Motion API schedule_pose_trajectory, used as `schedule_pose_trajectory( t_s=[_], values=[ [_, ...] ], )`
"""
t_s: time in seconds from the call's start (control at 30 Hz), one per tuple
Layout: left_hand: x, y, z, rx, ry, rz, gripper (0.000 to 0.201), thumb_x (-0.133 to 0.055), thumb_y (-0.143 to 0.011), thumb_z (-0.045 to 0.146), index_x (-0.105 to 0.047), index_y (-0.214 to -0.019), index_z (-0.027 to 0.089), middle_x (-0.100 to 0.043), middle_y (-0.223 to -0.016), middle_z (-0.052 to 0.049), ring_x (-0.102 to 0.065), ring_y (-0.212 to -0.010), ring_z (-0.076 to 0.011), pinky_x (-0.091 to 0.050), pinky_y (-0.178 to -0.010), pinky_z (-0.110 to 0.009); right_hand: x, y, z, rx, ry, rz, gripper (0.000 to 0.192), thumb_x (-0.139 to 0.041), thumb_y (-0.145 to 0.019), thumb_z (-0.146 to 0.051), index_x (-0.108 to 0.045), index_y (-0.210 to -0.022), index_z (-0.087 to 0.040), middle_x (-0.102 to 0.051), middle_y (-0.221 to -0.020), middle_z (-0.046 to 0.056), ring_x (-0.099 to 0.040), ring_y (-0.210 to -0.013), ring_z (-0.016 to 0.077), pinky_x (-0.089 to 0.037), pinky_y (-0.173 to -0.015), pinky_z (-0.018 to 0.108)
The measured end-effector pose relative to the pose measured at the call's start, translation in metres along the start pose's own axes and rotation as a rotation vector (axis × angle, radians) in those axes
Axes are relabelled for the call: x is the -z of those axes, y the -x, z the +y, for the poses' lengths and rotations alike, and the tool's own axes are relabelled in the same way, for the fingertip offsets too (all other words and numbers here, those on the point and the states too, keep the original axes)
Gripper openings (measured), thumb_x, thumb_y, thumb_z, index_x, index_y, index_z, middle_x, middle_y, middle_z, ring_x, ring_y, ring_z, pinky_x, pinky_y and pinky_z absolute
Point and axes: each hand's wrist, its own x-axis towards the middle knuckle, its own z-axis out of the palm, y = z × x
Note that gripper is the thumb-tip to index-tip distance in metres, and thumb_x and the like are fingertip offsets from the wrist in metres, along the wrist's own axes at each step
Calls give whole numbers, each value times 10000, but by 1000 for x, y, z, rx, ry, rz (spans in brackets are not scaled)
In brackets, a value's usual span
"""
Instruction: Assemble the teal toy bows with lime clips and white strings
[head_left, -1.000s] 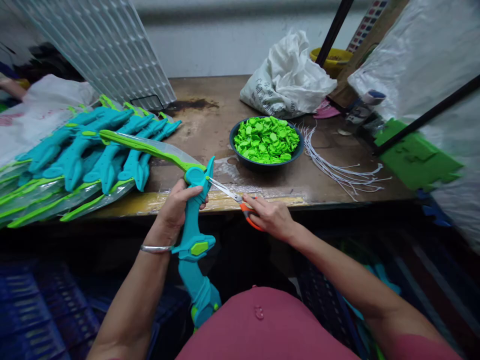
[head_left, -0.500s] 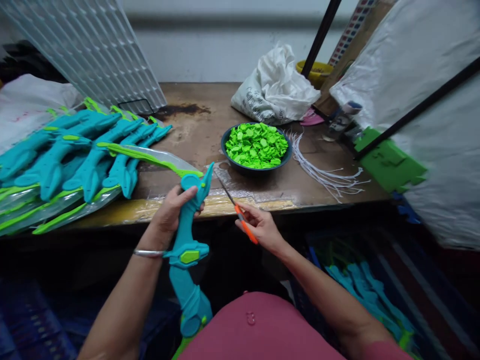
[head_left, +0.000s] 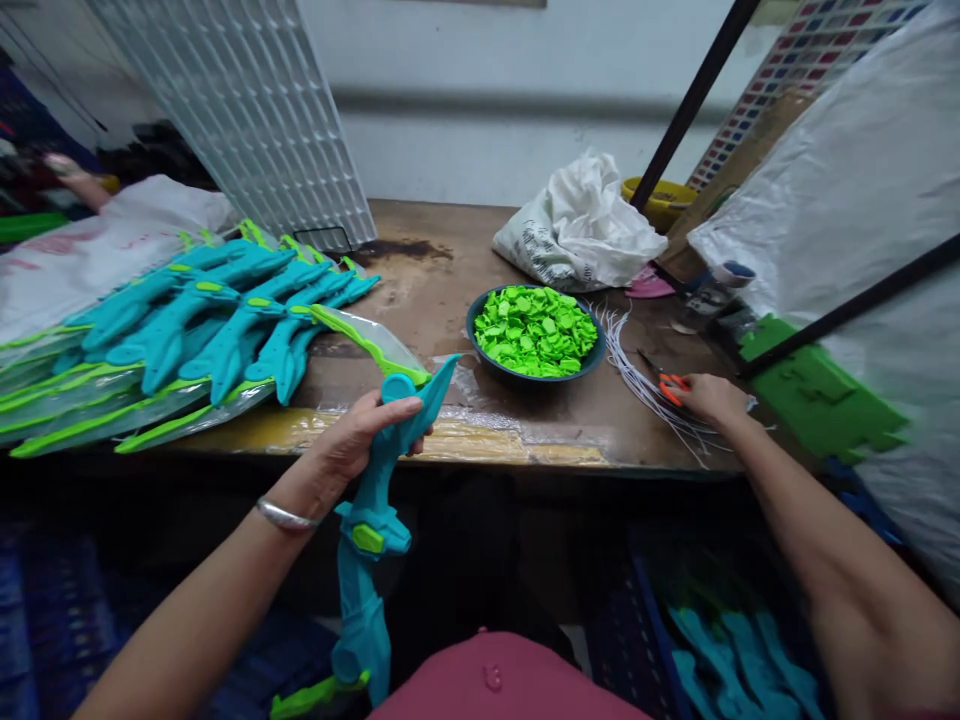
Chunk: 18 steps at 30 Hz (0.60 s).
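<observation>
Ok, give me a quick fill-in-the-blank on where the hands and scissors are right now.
The left hand grips a teal toy ____.
The right hand rests on the orange-handled ____, laid on the white strings.
The dark bowl on the wooden table holds bright ____ pieces.
Missing words: bow; scissors; green.

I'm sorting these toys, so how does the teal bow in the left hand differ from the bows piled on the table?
The teal bow is gripped by the left hand and hangs steeply below the table edge; the piled bows lie flat, untouched. The held bow is single; the piled bows overlap in a fanned row. Both are teal with lime-green limbs.
</observation>
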Motion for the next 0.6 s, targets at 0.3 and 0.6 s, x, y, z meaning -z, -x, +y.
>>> schedule_pose_trajectory(
  t_s=[0.3,0.6],
  values=[
    [-17,12,4,-92,-67,-99,415,-819,-676,507,-682,-742,121,-694,-629,-49,-628,-491,-156,-504,-484,-246,-7,39,-49,19,-70,-13,302,-635,-894,-441,-698,-764,-176,-687,-924,216,-647,-970,347,-490,-839,509],
    [-54,18,7,-129,-265,-269,396,-833,-703,436,-674,-927,151,-713,-730,-33,-659,-640,-183,-513,-604,-266,34,147,-259,184,-1282,-484,308,-738,-881,-409,-697,-1117,-216,-706,-909,19,-634,-758,149,-506,-669,266]
  ],
)
